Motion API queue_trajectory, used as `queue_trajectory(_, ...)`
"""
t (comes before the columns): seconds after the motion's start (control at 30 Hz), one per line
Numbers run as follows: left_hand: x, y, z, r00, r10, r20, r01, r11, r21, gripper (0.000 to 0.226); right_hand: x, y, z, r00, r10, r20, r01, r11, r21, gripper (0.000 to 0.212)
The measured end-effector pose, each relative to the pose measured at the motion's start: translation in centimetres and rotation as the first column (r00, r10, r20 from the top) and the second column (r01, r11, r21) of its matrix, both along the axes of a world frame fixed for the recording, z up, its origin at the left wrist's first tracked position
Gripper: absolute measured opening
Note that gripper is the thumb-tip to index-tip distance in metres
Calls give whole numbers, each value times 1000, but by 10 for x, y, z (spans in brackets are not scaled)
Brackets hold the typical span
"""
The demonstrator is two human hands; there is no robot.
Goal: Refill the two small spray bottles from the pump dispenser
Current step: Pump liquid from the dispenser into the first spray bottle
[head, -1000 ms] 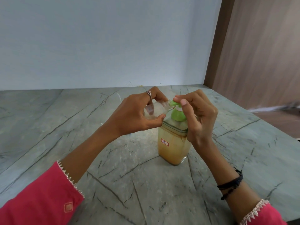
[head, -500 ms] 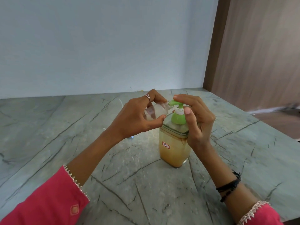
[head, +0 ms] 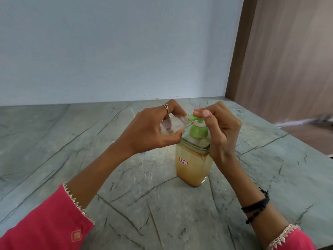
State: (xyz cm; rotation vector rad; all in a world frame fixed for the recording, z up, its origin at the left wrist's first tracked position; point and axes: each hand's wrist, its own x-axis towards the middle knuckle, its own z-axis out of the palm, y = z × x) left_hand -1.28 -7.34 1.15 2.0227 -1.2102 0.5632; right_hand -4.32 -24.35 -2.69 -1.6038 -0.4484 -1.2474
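pump head (head: 195, 117) sits higher than 0.5 s ago, so a stroke seems finished and the spring has lifted it. right hand (head: 220, 131) keeps fingertips curled over it, palm against the pump dispenser (head: 193, 164) on the surface (head: 90, 150). left hand (head: 153, 130) still grips 1 spray bottle (head: 172, 124) tilted at the nozzle; the fill level is possibly low, hard to read. more strokes look needed.

Both arms wear bright pink sleeves (head: 41, 224) edged at the cuff with pale zigzag lace, the left one showing a small orange square patch (head: 76, 235). A silver flower-shaped ring (head: 165, 106) sits on a finger of the left hand (head: 153, 129). Below the right hand (head: 221, 129), black thread bands (head: 256, 207), perhaps beaded, circle the wrist.
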Motion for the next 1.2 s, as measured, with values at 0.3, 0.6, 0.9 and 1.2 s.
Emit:
queue_trajectory(0.3,-1,-1,0,1000,-19,5,19,999,-31,31,-2,-1,-6,999,29,43,-29,1000,1,28)
queue_trajectory(0.6,-2,-2,3,1000,-20,-1,20,999,-36,30,0,-2,-7,997,34,65,-33,999,-10,25)
queue_trajectory(0.9,-2,-1,1,1000,-27,12,28,999,-47,28,0,-3,-9,996,71,54,-70,997,-23,23)
queue_trajectory(1.2,-1,-2,1,1000,-9,10,9,999,-36,28,-1,-4,-12,996,86,32,-84,995,-62,26)
